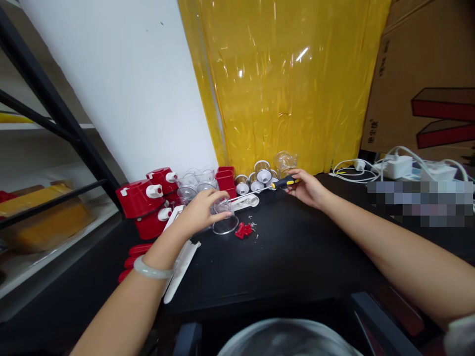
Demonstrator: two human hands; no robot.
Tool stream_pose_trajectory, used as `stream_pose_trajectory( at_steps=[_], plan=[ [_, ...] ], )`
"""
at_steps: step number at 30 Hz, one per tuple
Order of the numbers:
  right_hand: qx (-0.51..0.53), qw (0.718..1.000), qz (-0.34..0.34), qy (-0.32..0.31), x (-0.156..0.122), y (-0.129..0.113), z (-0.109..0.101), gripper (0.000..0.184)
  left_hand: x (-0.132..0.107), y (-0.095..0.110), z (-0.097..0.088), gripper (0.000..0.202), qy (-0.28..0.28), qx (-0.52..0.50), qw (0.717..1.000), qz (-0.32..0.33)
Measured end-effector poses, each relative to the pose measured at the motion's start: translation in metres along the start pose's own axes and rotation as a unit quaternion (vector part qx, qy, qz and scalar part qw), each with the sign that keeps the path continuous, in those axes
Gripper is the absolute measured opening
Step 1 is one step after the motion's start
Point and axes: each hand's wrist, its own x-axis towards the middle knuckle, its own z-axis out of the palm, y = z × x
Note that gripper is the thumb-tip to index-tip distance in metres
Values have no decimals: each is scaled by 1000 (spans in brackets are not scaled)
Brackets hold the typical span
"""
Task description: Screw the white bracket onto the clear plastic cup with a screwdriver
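Observation:
My left hand [202, 210] is wrapped round a clear plastic cup [225, 227], whose round rim points down toward the black table. In my right hand [306, 188] is a screwdriver [282, 183] with a black and yellow handle. Its long metal shaft runs left and reaches the clear cup beside my left fingers; the tip's exact contact is hidden. Just right of the cup lie small red plastic pieces [243, 230] and several loose screws [254, 226]. A white flat part [247, 202] rests behind the shaft.
Red housings [139, 198] with white knobs stand at left, near clear cups [189, 185] and red boxes [225, 180]. White-capped cylinders [263, 174] and another clear container [285, 162] line the back. White strips [183, 272] lie by my left forearm. Cables and white adapters [399, 167] sit at right.

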Motion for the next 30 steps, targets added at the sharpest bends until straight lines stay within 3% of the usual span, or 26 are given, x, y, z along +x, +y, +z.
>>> stream_pose_trajectory(
  at_steps=[5, 13, 23, 26, 28, 30],
  plan=[
    [22, 999, 23, -12, 2, 2, -3, 19, 0, -2, 1, 45, 1, 7, 1000, 3],
    [11, 1000, 2, -4, 1, 2, 0, 22, 0, 0, 0, 45, -5, 4, 1000, -6],
    [3, 999, -13, -30, -1, -2, -3, 41, 0, 0, 0, 45, -6, -5, 1000, -9],
    [1, 999, -27, -37, 1, 0, -4, 31, 0, 0, 0, 47, -6, -2, 1000, -8],
    [-29, 998, -52, -22, 5, 3, -5, 20, 0, 0, -1, 47, -9, 0, 1000, -10],
    [-104, 991, -85, 6, 9, 7, -8, 27, 0, 0, -1, 47, -10, 2, 1000, -10]
  ],
)
